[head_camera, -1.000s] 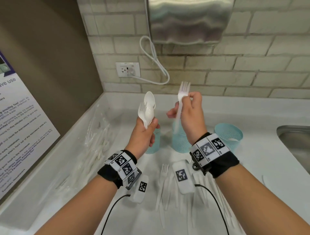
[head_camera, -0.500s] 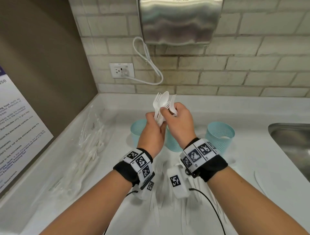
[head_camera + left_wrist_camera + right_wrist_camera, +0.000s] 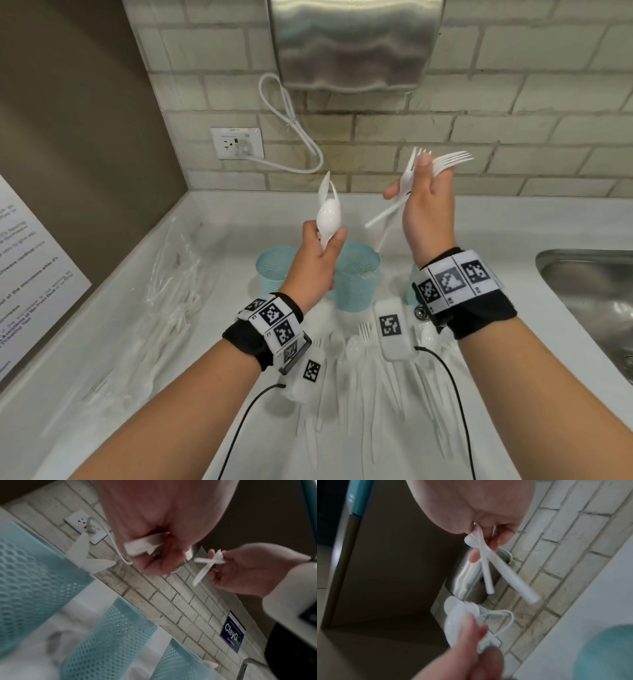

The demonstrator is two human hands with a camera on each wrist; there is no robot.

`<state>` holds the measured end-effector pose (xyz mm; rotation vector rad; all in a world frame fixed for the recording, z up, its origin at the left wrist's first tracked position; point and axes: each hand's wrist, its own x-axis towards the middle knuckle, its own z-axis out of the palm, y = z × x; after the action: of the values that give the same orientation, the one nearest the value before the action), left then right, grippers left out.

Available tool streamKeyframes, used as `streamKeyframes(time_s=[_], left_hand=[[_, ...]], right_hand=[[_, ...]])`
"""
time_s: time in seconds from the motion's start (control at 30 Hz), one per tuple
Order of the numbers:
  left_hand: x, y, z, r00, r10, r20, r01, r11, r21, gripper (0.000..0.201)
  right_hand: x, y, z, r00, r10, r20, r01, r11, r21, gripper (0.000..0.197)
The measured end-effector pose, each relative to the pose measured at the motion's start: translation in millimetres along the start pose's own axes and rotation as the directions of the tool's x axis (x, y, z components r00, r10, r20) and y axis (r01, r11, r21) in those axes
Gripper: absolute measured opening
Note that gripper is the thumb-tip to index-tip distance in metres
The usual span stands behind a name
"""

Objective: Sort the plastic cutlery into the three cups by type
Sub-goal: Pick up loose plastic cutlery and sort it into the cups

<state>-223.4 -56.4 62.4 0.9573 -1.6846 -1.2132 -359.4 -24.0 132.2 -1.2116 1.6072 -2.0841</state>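
1. White plastic spoons [image 3: 328, 219] stand upright in the left hand [image 3: 315, 263] at the centre of the head view, pinched near the bowls between thumb and curled fingers [image 3: 337, 240]; a pointed white piece sticks up behind them, too thin to name.
2. Right of centre, the right hand [image 3: 424, 212] is raised higher, its fingers closed on two white forks [image 3: 445, 161] whose tines point to the upper right and whose handles cross below the palm.
3. Three teal mesh cups sit on the white tabletop [image 3: 479, 222] below the hands: the left cup [image 3: 274, 270], the middle cup [image 3: 358, 281] partly behind the left hand, and the right cup [image 3: 411, 287] mostly hidden by the right wrist.
4. Loose cutlery [image 3: 356, 363] of mixed spoons and forks lies on the tabletop in the lower middle of the frame, between the forearms.
5. At the left of the frame a clear plastic bag [image 3: 171, 301] with more white cutlery lies along the wall.
6. A steel sink [image 3: 589, 294] shows at the right edge, and a metal dispenser [image 3: 349, 44] hangs on the brick wall at the top.
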Motion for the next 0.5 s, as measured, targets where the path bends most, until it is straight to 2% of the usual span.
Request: streamKeyframes(time_s=[0.07, 0.13, 0.23, 0.3, 0.4, 0.5], left_hand=[[-1, 4, 0, 0.998, -0.017, 0.058, 0.024, 0.992, -0.125, 0.017], [-2, 7, 1, 0.993, -0.036, 0.114, 0.061, 0.973, -0.222, 0.023], [-2, 8, 0, 0.984, -0.065, 0.165, 0.117, 0.939, -0.324, 0.032], [-1, 6, -1, 0.982, -0.080, 0.172, 0.136, 0.928, -0.346, 0.034], [-1, -2, -3, 0.983, -0.083, 0.161, 0.132, 0.937, -0.324, 0.034], [-1, -8, -6, 0.988, -0.096, 0.117, 0.126, 0.951, -0.282, 0.032]], right_hand=[[-5, 7, 5, 0.996, 0.057, 0.071, -0.060, 0.997, 0.050, 0.018], [-13, 13, 11, 0.976, 0.123, 0.180, -0.139, 0.987, 0.079, 0.019], [-22, 20, 18, 0.900, 0.225, 0.375, -0.235, 0.972, -0.019, 0.032], [-28, 23, 20, 0.861, 0.249, 0.444, -0.268, 0.963, -0.020, 0.024], [-26, 22, 22, 0.910, 0.201, 0.363, -0.222, 0.975, 0.017, 0.009], [-15, 18, 20, 0.948, 0.144, 0.283, -0.148, 0.989, -0.007, 0.012]])
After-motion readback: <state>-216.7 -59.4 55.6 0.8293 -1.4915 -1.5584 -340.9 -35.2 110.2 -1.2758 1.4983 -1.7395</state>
